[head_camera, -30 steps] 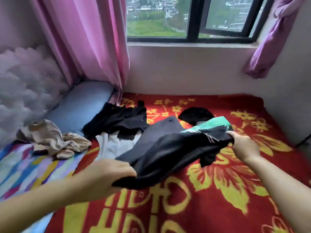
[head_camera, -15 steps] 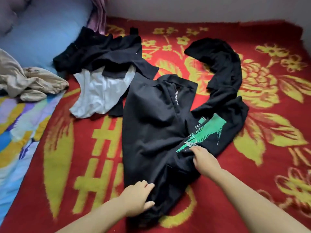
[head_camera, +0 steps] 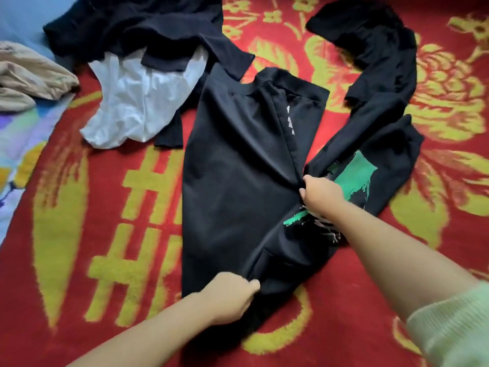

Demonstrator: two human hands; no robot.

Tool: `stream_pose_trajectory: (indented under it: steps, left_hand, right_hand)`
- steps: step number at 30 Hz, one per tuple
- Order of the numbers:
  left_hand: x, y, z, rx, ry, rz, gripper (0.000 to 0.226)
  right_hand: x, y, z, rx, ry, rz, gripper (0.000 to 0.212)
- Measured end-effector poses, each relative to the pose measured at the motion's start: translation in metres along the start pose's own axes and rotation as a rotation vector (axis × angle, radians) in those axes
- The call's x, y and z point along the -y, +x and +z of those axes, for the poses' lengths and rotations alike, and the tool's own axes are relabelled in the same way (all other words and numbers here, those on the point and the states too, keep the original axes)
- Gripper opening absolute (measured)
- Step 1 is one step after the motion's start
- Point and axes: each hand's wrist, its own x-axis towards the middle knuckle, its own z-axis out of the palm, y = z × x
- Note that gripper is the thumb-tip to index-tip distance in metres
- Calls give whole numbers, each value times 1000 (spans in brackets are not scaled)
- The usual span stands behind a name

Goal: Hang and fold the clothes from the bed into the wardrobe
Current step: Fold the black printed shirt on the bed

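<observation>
Left hand (head_camera: 232, 296), lower centre of frame: fingers curled, pinching a fold at the near end of the black trousers (head_camera: 238, 181). Right hand (head_camera: 321, 193), centre right: fingers curled, gripping the trousers' right edge where it met the black garment with green print (head_camera: 362, 176). The trousers lay flat down the middle of the frame on the red and yellow blanket (head_camera: 105, 234), waistband toward the top. Handling, as judged: light, limp knit fabric, no stiffness, not fragile, prone to creasing and dragging neighbours along; best taken at waistband and hem or along the side seams, two hands. Count of clothes in view: one pair of black trousers; one black printed garment, its long part trailing to the upper right; one black heap (head_camera: 137, 25), upper left, number of pieces not discernible; one white garment (head_camera: 137, 102) partly under it; one beige garment (head_camera: 29, 75) at the left edge.
</observation>
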Motion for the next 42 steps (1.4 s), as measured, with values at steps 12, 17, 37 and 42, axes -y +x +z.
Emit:
stream_pose_trajectory:
  steps: [12,17,37,42]
  left_hand:
    - [71,78,-103,-569,-117,-49,45]
    - [141,152,-138,-557,-144,-656,60]
    - [186,148,-79,-694,-92,-442,70]
    - [215,123,-135,-1043,-987,-538,52]
  right_hand:
    - [-23,31,-42,47,185,9,36]
    - [-6,93,-71,-177,708,11,48]
    - [126,120,-87,316,1264,-255,26]
    - [134,105,-83,-54,1202,-361,42]
